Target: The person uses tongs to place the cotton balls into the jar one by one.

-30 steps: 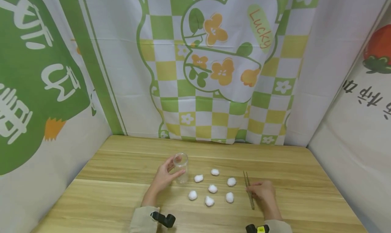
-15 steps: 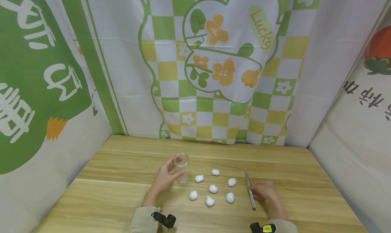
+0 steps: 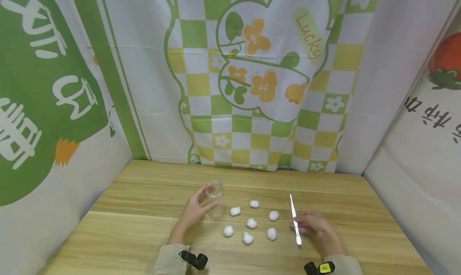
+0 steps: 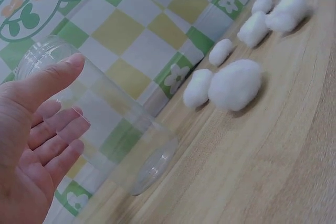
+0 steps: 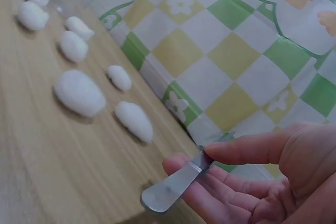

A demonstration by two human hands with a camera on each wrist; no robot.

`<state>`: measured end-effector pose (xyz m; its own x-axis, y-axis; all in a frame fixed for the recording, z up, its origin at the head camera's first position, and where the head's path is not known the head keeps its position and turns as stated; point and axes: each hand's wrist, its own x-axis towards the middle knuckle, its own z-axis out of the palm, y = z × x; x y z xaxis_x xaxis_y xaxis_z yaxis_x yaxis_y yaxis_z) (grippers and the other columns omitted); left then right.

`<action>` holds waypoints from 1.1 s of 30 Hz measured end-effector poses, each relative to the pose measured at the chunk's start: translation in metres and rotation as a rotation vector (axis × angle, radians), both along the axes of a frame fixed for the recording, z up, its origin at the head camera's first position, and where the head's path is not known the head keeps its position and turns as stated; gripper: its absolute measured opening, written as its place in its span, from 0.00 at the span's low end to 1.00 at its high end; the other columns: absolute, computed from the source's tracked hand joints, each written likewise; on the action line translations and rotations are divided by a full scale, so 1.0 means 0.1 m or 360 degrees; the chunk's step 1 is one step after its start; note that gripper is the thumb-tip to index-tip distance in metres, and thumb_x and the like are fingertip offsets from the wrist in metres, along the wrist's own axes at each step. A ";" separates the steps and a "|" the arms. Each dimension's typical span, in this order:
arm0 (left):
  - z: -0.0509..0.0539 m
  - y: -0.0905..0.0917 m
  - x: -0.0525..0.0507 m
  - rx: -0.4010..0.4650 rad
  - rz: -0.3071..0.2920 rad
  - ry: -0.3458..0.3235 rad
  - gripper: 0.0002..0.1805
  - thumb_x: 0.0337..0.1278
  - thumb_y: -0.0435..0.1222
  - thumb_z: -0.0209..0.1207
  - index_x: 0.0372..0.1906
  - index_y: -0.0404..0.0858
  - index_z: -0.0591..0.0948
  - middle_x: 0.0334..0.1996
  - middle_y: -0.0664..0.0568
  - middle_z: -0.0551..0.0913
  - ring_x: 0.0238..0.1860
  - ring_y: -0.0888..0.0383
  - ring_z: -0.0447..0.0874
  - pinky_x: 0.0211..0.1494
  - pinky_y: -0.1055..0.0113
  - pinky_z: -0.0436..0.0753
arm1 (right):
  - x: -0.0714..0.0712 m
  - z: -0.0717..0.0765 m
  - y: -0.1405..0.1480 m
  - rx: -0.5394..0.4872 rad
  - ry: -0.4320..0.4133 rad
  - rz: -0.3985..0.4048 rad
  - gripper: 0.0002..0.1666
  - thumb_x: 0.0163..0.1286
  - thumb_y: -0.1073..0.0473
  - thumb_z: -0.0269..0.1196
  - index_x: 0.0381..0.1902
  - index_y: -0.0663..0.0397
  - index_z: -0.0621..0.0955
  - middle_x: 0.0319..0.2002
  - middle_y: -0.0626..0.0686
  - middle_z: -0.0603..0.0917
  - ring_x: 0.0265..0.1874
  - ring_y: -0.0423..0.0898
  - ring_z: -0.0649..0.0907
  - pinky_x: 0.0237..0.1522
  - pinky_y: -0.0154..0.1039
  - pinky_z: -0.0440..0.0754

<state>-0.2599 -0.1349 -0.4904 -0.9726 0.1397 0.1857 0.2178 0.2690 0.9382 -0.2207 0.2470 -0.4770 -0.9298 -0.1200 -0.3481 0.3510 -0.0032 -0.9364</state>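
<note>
My left hand (image 3: 194, 211) is curled round a clear, empty-looking jar (image 3: 215, 205) that stands upright on the table; in the left wrist view thumb and fingers lie on either side of the jar (image 4: 121, 124). Metal tweezers (image 3: 295, 223) are pinched between thumb and fingers of my right hand (image 3: 315, 225), their narrow end pointing toward the back. The right wrist view shows the broad end of the tweezers (image 5: 170, 188) below the thumb. Several white cotton balls, one of them at the centre (image 3: 251, 223), lie loose between the two hands.
The wooden table (image 3: 144, 195) reaches back to a green and yellow checked curtain (image 3: 239, 127). Printed cloth walls rise on the left (image 3: 86, 179) and on the right (image 3: 410, 163).
The tweezers have turned in my right hand, their broad flat side now catching the light, while that wrist shifted slightly right. My left hand has kept its hold on the jar.
</note>
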 end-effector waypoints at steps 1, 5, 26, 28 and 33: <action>0.00 0.00 0.00 0.0000 -0.0003 -0.0004 0.36 0.54 0.36 0.67 0.68 0.36 0.67 0.66 0.38 0.72 0.70 0.39 0.68 0.76 0.47 0.67 | 0.00 0.00 0.01 0.0027 -0.0002 0.0030 0.27 0.63 0.70 0.60 0.55 0.85 0.68 0.31 0.54 0.88 0.31 0.44 0.88 0.40 0.36 0.89; 0.00 0.01 0.00 -0.0001 0.0000 -0.0016 0.36 0.54 0.37 0.66 0.69 0.36 0.66 0.67 0.37 0.72 0.70 0.39 0.67 0.76 0.47 0.67 | -0.01 0.01 0.06 0.0100 -0.0012 0.0200 0.22 0.64 0.70 0.60 0.51 0.83 0.71 0.31 0.53 0.90 0.31 0.42 0.88 0.37 0.33 0.90; -0.04 0.00 -0.02 -0.0010 0.0034 -0.0022 0.38 0.55 0.37 0.66 0.69 0.33 0.64 0.68 0.35 0.69 0.70 0.38 0.67 0.75 0.48 0.68 | 0.08 0.00 0.13 0.0110 -0.0040 0.0556 0.18 0.72 0.63 0.51 0.49 0.78 0.73 0.29 0.47 0.85 0.29 0.35 0.84 0.33 0.25 0.86; -0.04 0.00 -0.02 -0.0002 0.0026 -0.0017 0.38 0.55 0.36 0.66 0.69 0.33 0.65 0.68 0.36 0.70 0.70 0.38 0.67 0.75 0.48 0.68 | 0.08 0.00 0.14 0.0107 -0.0045 0.0577 0.19 0.72 0.63 0.51 0.49 0.78 0.73 0.29 0.47 0.86 0.29 0.35 0.84 0.32 0.25 0.85; -0.04 0.00 -0.01 0.0000 0.0028 -0.0022 0.37 0.54 0.36 0.66 0.69 0.33 0.65 0.67 0.37 0.71 0.70 0.39 0.67 0.75 0.48 0.68 | 0.08 -0.02 0.15 0.0145 -0.0031 0.0618 0.18 0.71 0.63 0.51 0.47 0.77 0.75 0.29 0.46 0.86 0.28 0.34 0.84 0.31 0.23 0.84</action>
<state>-0.2607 -0.1345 -0.4941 -0.9774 0.1223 0.1724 0.2001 0.2727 0.9411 -0.2123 0.2623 -0.4786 -0.8144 -0.4288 -0.3910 0.3277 0.2163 -0.9197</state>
